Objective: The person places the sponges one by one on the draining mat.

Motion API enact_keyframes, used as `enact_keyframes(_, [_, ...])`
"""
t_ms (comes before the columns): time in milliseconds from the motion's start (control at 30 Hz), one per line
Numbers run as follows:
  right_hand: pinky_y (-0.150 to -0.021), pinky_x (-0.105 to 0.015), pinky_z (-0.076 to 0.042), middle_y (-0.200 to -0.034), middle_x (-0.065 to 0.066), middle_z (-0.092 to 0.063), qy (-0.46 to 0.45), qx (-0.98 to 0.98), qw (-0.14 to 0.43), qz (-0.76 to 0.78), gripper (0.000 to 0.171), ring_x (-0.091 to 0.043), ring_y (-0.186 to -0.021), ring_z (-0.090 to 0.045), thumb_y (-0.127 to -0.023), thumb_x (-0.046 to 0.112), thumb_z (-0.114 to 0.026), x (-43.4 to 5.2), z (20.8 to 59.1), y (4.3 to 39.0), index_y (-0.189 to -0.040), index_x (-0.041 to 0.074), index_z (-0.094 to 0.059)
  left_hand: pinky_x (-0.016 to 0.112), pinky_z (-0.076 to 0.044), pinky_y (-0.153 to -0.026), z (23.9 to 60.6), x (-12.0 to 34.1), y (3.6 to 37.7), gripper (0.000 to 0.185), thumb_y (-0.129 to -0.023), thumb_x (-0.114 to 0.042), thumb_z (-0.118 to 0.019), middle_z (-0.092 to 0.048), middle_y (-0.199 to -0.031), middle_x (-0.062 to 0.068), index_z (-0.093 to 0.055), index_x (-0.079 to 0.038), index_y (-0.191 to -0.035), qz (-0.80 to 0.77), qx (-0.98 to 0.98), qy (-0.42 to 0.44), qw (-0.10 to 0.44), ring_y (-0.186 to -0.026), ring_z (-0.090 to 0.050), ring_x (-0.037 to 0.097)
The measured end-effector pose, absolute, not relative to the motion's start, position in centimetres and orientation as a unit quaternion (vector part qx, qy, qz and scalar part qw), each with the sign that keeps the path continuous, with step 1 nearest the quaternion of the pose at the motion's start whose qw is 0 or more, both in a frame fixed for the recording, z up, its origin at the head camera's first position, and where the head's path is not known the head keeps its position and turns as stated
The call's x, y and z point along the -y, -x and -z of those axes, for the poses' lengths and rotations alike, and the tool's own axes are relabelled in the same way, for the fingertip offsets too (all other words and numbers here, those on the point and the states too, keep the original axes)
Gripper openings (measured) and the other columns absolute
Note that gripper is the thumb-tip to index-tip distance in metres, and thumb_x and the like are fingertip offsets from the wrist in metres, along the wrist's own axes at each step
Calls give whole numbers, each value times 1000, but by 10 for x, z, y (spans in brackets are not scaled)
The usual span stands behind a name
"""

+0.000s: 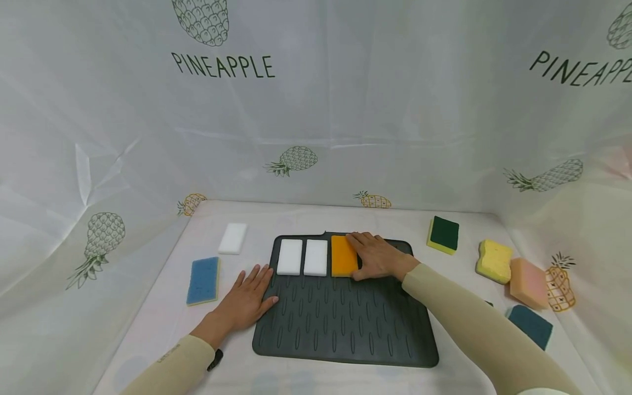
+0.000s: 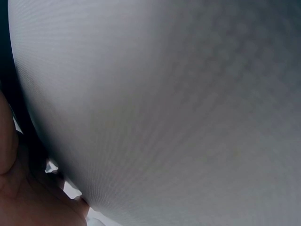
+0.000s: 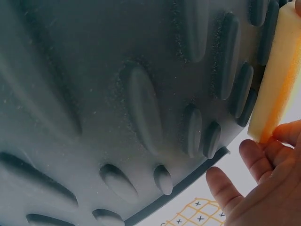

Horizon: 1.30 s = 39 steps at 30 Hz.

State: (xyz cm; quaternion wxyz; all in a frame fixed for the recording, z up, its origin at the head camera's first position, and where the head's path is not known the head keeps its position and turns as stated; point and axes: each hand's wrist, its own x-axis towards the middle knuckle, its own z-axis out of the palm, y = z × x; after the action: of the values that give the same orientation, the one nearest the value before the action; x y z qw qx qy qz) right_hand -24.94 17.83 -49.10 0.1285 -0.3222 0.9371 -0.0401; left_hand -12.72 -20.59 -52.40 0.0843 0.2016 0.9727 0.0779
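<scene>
- Nearest: dark ribbed mat lies flat on the white table cover, its bumps running in rows.
- Left hand rests palm-down, fingers straight and slightly spread, partly on the cover and partly over the mat's left edge; it holds nothing. The left wrist view shows little beyond pale blurred fabric and a bit of skin, so contact cannot be confirmed there.
- Right hand lies on the mat's far right part, fingers extended flat against the right edge of the orange sponge; fingertips touch its pale side in the right wrist view. Whether the thumb grips it is not clear.
- Orange sponge sits on the mat's far edge, just beside two white sponges in a row.
- Left of the mat: blue sponge, and farther off a third white sponge.
- Right of the mat: teal sponge, peach sponge, yellow sponge, green-and-yellow sponge.
- Farthest: pineapple-print curtain behind.
</scene>
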Motion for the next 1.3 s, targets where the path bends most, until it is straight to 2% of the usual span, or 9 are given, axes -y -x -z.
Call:
enact_keyframes(367, [-126,-64,-26,-176,-16,-19,316,-936,147,44,109,-41,-159,-26,-91,62,-65,-181,490,249,-170,5,-16,65,-18,-128,526,205,128,77,-111,-50,-48,-26,-174,18,-26,-2,-167,-76,-973,-199,85,-162,-20,41])
enact_keyframes(533, [-125,-66,-26,-176,-17,-20,313,-940,125,48,115,-42,-159,-25,-90,70,-67,-189,480,248,-170,5,-17,66,-19,-128,526,205,127,77,-111,-50,-48,-27,-173,18,-27,-2,-167,-76,-973,-201,82,-162,-20,41])
enact_keyframes(667, [-122,-67,-30,-172,-20,-28,312,-946,70,52,112,-44,-156,-31,-92,73,-65,-202,468,247,-168,3,-23,65,-18,-128,525,205,127,77,-111,-50,-49,-27,-173,18,-27,-1,-167,-77,-974,-198,82,-162,-20,41])
enact_keyframes(967, [-114,-67,-39,-156,-26,-46,273,-960,-59,25,90,-46,-142,-44,-99,57,-69,-256,460,247,-158,-4,-40,66,-18,-128,523,205,126,78,-111,-51,-48,-26,-173,19,-27,-1,-167,-75,-974,-198,84,-162,-20,41])
enact_keyframes(1167, [-102,-66,-47,-136,-29,-59,258,-949,-181,-4,78,-50,-127,-54,-92,46,-81,-307,471,253,-141,-8,-54,66,-18,-128,522,204,127,77,-111,-50,-48,-27,-173,19,-27,-1,-167,-75,-973,-199,85,-162,-19,41])
enact_keyframes(1200, [-99,-66,-47,-134,-29,-60,261,-944,-202,-6,77,-50,-125,-54,-95,51,-76,-316,471,255,-138,-9,-55,66,-17,-128,522,204,127,77,-111,-50,-48,-27,-173,19,-27,-1,-167,-77,-973,-198,85,-162,-19,42])
enact_keyframes(1300, [-96,-65,-48,-129,-28,-61,253,-939,-230,-21,73,-51,-123,-55,-93,48,-80,-339,471,257,-132,-9,-57,66,-17,-128,523,204,127,77,-111,-49,-49,-27,-173,20,-27,-1,-167,-81,-973,-197,85,-162,-19,42])
